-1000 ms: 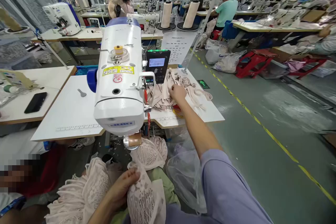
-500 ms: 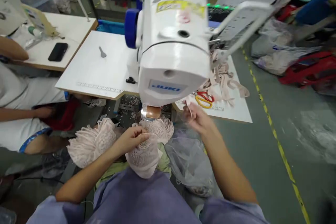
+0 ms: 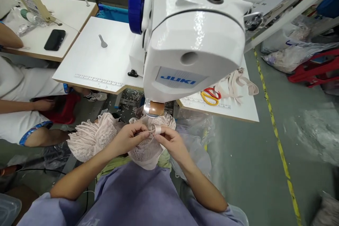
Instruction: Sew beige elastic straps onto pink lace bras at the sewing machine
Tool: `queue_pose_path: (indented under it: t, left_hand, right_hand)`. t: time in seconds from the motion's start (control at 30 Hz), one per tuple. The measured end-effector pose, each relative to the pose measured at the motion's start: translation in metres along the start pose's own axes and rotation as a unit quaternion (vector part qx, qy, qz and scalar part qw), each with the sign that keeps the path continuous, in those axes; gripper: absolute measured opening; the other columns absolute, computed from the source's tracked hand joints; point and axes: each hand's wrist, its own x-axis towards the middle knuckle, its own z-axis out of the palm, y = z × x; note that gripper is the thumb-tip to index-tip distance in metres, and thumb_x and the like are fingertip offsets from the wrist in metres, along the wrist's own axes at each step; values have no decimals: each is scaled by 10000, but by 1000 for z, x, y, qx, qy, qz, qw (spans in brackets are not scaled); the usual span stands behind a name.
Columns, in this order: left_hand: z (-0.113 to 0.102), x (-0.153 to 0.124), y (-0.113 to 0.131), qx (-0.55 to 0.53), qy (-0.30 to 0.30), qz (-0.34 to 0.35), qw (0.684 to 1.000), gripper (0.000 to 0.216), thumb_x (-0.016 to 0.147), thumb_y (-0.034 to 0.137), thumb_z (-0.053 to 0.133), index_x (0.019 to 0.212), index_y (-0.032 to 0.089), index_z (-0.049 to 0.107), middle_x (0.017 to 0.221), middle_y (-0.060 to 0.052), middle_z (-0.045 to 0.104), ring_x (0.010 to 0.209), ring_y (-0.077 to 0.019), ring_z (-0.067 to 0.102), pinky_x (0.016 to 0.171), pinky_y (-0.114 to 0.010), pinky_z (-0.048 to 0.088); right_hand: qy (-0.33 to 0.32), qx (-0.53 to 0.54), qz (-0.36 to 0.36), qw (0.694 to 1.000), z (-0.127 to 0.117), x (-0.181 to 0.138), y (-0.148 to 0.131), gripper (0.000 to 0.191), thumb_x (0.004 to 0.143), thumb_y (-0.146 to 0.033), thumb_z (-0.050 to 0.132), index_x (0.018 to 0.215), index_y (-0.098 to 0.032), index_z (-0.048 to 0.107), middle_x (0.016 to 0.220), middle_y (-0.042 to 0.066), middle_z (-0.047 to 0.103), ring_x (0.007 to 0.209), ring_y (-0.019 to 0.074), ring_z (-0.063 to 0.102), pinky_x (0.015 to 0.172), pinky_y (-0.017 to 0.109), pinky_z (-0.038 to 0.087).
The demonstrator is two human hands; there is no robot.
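My right hand (image 3: 171,142) has come in from the table's edge, where it hung half a second ago, and now meets my left hand (image 3: 130,137) just under the head of the sewing machine (image 3: 193,35). Between them runs a pale strip (image 3: 155,130). My right thumb and forefinger pinch one end, where it curls round a fingertip, and my left fingers are closed tight on the other end. The strip lies right on top of the lace piece (image 3: 144,153), which sits in my lap below the machine's brown presser end (image 3: 154,108). My left hand presses on that lace too. I cannot tell whether it grips the lace as well as the strip.

More of the same ruffled lace (image 3: 91,139) bunches out to my left. A clear plastic bag (image 3: 197,137) hangs just beside my right wrist.

Above, on the white table (image 3: 87,63), a small grey tool (image 3: 102,41) lies well apart from everything else. To the right of the machine are scissors with red and yellow handles (image 3: 210,96), and loose beige straps (image 3: 239,82) lie just past them. On the next table (image 3: 76,10) rests a black phone (image 3: 54,39), with a co-worker's arm (image 3: 9,37) near it at the frame's left. A yellow line (image 3: 277,136) runs along the grey floor.
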Motion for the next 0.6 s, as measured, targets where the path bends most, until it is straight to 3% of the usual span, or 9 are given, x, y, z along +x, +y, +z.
queue_pose_path:
  t: [0.13, 0.23, 0.27, 0.37, 0.43, 0.5, 0.6]
  left_hand:
    - [1, 0, 3, 25, -22, 30, 999, 349, 941, 477, 541, 798, 170, 625, 799, -24, 576, 733, -139, 523, 647, -234, 409]
    - [11, 5, -2, 24, -34, 92, 995, 307, 901, 467, 593, 809, 177, 635, 1033, -89, 615, 988, -223, 554, 809, -283, 454]
    - [16, 6, -6, 15, -35, 101, 994, 313, 897, 474, 591, 811, 176, 632, 1033, -93, 611, 991, -228, 551, 806, -286, 452]
    - [36, 8, -20, -23, -1, 77, 997, 381, 930, 516, 513, 773, 174, 572, 756, -27, 532, 710, -153, 494, 629, -253, 392]
    - [44, 7, -24, -17, 60, 71, 996, 354, 924, 515, 524, 821, 180, 569, 670, 12, 474, 605, -125, 425, 574, -246, 348]
    - [43, 7, -21, 30, 100, 95, 990, 296, 901, 469, 572, 956, 184, 629, 663, 10, 507, 590, -130, 437, 580, -252, 360]
    - [26, 12, -7, 145, 78, 155, 974, 312, 894, 365, 571, 1136, 215, 699, 634, -3, 560, 583, -143, 480, 608, -257, 390]
  right_hand:
    - [51, -94, -80, 991, 8, 0, -4, 150, 898, -373, 677, 899, -261, 779, 883, 41, 669, 851, 190, 620, 729, 295, 478]
    - [65, -82, -96, 990, 12, 0, -3, 127, 898, -346, 678, 873, -263, 771, 875, 36, 667, 827, 185, 628, 721, 298, 480]
    - [72, -61, -92, 991, 12, 1, -2, 117, 897, -341, 682, 873, -266, 768, 885, 34, 669, 827, 183, 631, 729, 298, 485]
    - [102, -4, -73, 992, 8, 6, 0, 109, 885, -363, 699, 883, -281, 769, 883, 23, 672, 830, 174, 625, 749, 291, 496]
    - [115, 15, -51, 992, 2, 11, -1, 136, 858, -404, 723, 891, -282, 775, 885, 21, 681, 832, 177, 619, 745, 290, 503]
    - [121, 31, -26, 992, -6, 18, -7, 201, 820, -456, 746, 888, -271, 779, 913, 27, 687, 802, 173, 612, 704, 286, 511]
    - [139, 78, 9, 987, -20, 34, -17, 304, 771, -523, 762, 884, -241, 773, 817, 20, 649, 662, 128, 562, 588, 253, 496]
